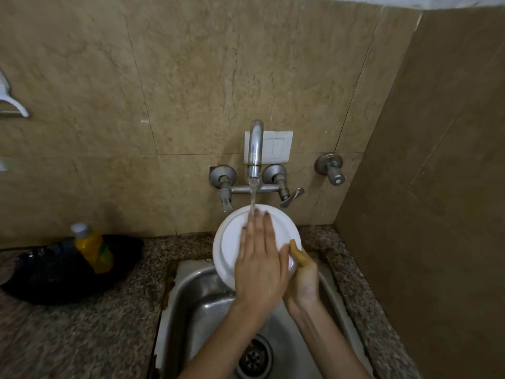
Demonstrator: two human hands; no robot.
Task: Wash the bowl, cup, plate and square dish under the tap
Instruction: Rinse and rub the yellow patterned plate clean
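Under the running tap (255, 149) and above the sink (191, 296), the white plate (229, 242) is partly covered by the left hand (259, 263), pressed flat with straight fingers, while the right hand (304, 280) grips its right rim, thumb in front and fingers hidden behind.

Both bare forearms reach in from the near edge, uncrossed. The left grip (259, 266) lies flat, back toward the camera, its fingers straight and close together, pointing far and pressed on the round white plate (228, 247). The right grip (304, 280), just right of it, pinches the plate's right rim, thumb on the facing side.
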